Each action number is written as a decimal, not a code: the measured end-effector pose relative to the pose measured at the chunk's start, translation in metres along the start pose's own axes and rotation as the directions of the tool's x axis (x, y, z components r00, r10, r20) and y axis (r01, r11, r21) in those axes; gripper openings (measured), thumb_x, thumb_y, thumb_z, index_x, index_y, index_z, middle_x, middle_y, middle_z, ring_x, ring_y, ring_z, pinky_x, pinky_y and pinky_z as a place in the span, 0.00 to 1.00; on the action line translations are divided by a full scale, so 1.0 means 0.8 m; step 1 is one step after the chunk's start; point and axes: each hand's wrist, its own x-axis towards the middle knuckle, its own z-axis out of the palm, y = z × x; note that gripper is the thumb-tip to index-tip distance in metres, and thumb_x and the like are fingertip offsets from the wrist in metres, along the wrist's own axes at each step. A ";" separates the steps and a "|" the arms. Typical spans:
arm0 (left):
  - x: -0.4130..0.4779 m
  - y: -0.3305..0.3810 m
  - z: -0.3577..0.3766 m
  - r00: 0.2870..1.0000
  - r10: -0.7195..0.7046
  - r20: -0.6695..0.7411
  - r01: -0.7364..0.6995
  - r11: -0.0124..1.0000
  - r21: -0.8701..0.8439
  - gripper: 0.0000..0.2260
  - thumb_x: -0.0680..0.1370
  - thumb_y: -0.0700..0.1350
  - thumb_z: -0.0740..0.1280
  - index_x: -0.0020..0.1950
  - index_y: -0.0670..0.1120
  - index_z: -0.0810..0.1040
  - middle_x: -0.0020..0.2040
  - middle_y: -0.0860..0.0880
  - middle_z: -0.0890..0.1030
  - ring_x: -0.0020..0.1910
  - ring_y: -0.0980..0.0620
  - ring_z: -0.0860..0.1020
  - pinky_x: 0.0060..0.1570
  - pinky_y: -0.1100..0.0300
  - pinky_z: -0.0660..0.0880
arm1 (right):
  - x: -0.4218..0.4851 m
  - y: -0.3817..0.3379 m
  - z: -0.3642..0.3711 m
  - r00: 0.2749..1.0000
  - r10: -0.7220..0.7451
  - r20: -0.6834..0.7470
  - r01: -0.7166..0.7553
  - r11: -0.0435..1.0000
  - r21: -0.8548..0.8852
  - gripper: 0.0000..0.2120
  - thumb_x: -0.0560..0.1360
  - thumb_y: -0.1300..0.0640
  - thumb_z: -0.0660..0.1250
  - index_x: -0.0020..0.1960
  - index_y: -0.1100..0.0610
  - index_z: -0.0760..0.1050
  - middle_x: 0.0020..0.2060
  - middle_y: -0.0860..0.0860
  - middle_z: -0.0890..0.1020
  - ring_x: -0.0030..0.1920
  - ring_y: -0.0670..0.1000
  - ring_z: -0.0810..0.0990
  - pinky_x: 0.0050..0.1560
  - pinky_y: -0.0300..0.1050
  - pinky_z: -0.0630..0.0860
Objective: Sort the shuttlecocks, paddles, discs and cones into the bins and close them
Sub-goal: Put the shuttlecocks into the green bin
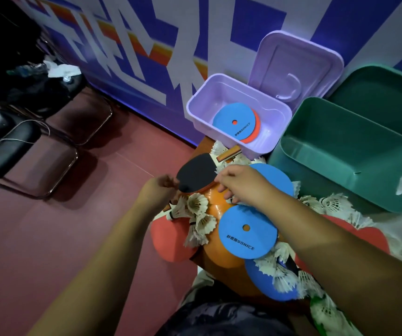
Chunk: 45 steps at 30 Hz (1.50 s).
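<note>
A pile of gear lies on the table before me. My left hand (160, 189) pinches the near edge of a black-faced paddle (196, 172). My right hand (240, 184) reaches over the pile, fingers curled down onto a blue disc (276, 178). Another blue disc (247, 232) lies on an orange cone (215, 207). White shuttlecocks (198, 206) are scattered all through the pile. The purple bin (221, 84) holds a blue disc (235, 122) over a red one. The green bin (340, 151) stands open with nothing showing inside.
The purple lid (297, 66) leans on the wall behind its bin. A green lid (384, 98) leans behind the green bin. Red paddles (168, 241) poke out of the pile's edges. Dark chairs (13, 151) stand on the red floor at left.
</note>
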 end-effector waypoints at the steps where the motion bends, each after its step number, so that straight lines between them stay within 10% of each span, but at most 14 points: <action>1: -0.005 -0.005 0.003 1.000 -0.004 0.016 0.003 0.999 0.050 0.13 0.74 0.32 0.66 0.52 0.46 0.83 0.40 0.46 0.83 0.33 0.52 0.79 0.34 0.57 0.77 | 0.000 0.001 0.007 1.000 -0.016 0.008 0.016 0.998 -0.053 0.07 0.82 0.51 0.66 0.50 0.48 0.83 0.43 0.47 0.87 0.41 0.49 0.86 0.43 0.51 0.85; 8: -0.027 -0.029 0.024 0.995 0.059 0.084 -0.074 0.978 0.194 0.26 0.74 0.35 0.70 0.69 0.55 0.75 0.55 0.49 0.77 0.49 0.46 0.78 0.47 0.52 0.79 | 0.015 0.030 0.056 0.966 -0.243 0.085 0.252 0.822 -0.510 0.14 0.82 0.58 0.65 0.59 0.42 0.83 0.60 0.48 0.76 0.52 0.50 0.81 0.50 0.46 0.81; 20: -0.035 -0.059 0.044 0.975 0.215 0.052 -0.219 0.909 0.356 0.30 0.72 0.47 0.77 0.71 0.60 0.71 0.61 0.50 0.80 0.54 0.44 0.81 0.52 0.47 0.80 | 0.029 0.056 0.089 0.952 -0.191 0.239 0.303 0.705 -0.641 0.26 0.79 0.67 0.62 0.74 0.50 0.77 0.72 0.46 0.72 0.63 0.55 0.80 0.61 0.55 0.81; 30: -0.037 -0.066 0.049 0.978 0.205 -0.039 -0.170 0.892 0.420 0.14 0.75 0.51 0.74 0.56 0.53 0.73 0.51 0.48 0.78 0.46 0.45 0.78 0.46 0.48 0.79 | 0.010 0.053 0.063 0.971 -0.224 0.086 0.237 0.843 -0.482 0.21 0.84 0.62 0.59 0.74 0.50 0.76 0.74 0.48 0.73 0.68 0.53 0.77 0.67 0.51 0.77; 36: -0.050 -0.022 0.041 0.959 0.266 -0.094 -0.210 0.897 0.390 0.10 0.74 0.52 0.74 0.50 0.54 0.75 0.46 0.51 0.79 0.42 0.50 0.77 0.36 0.56 0.70 | -0.028 0.044 0.012 0.973 -0.187 -0.138 0.163 0.972 -0.167 0.20 0.81 0.62 0.59 0.68 0.49 0.81 0.63 0.48 0.79 0.49 0.50 0.83 0.44 0.47 0.82; 45: -0.071 0.094 0.073 0.872 0.488 -0.046 -0.453 0.838 0.305 0.11 0.80 0.56 0.72 0.45 0.50 0.80 0.39 0.51 0.80 0.40 0.50 0.78 0.39 0.54 0.72 | -0.077 0.057 -0.091 0.902 -0.196 -0.384 0.232 0.971 0.051 0.06 0.82 0.54 0.67 0.54 0.44 0.81 0.46 0.41 0.82 0.48 0.52 0.83 0.44 0.44 0.74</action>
